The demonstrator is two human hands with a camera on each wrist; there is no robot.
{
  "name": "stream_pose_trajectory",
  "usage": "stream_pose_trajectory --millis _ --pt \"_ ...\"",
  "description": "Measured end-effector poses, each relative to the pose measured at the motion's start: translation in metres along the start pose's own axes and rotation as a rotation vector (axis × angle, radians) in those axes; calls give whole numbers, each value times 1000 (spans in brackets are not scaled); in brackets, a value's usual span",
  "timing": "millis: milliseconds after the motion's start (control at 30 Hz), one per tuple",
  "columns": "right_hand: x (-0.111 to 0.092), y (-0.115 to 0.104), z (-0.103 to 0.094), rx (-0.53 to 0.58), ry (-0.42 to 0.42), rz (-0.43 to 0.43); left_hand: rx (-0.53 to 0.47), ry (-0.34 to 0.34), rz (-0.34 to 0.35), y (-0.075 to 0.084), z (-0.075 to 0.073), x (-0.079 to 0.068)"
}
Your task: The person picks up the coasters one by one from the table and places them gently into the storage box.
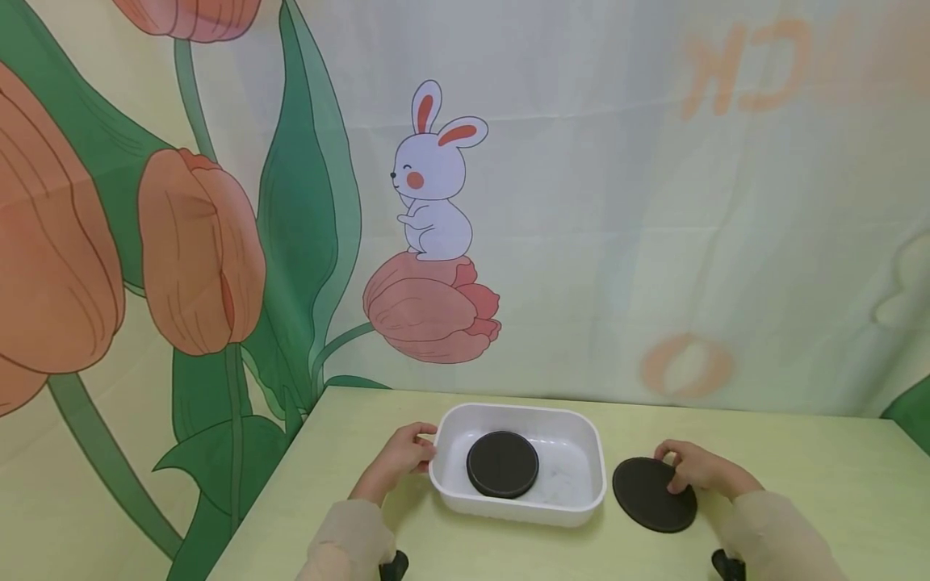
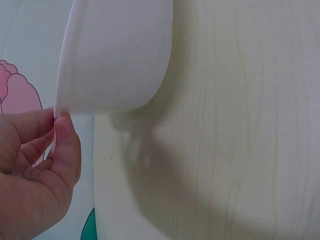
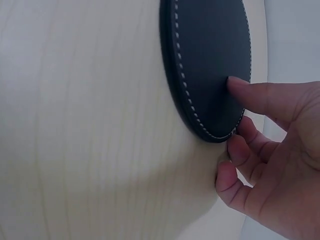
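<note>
A white rectangular plastic tray (image 1: 519,514) with rounded corners stands on the table, and a black round coaster (image 1: 503,464) lies inside, left of its middle. At the tray's left end my left hand (image 1: 404,453) pinches the rim between thumb and fingers; the left wrist view shows the fingertips on the tray edge (image 2: 60,100). To the right of the tray, my right hand (image 1: 699,470) holds another black coaster (image 1: 649,499) by its edge. In the right wrist view this coaster (image 3: 210,60) has pale stitching, with the thumb on top and fingers at its rim.
The pale wood-grain table (image 1: 538,557) extends left and right of the tray. Behind its back edge hangs a cloth backdrop (image 1: 581,282) printed with tulips and a rabbit. Black straps or mounts (image 1: 395,566) show near both sleeves.
</note>
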State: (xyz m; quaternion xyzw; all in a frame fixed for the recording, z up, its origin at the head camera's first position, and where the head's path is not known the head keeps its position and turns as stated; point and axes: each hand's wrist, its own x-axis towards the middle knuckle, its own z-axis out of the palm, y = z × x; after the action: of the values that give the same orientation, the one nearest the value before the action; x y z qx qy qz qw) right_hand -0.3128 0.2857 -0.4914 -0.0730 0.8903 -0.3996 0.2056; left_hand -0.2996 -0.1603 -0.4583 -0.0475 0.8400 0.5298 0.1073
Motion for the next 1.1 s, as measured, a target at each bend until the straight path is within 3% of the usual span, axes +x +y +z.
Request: stream_pose_trajectory --millis 633,833,1100 --pt "2 -2 4 -113 45 92 -4 -6 10 -2 0 0" --pt "1 -2 3 -138 40 67 -7 -2 2 -4 1 3" --pt "-4 -4 2 -46 27 99 -2 1 -4 -4 1 3"
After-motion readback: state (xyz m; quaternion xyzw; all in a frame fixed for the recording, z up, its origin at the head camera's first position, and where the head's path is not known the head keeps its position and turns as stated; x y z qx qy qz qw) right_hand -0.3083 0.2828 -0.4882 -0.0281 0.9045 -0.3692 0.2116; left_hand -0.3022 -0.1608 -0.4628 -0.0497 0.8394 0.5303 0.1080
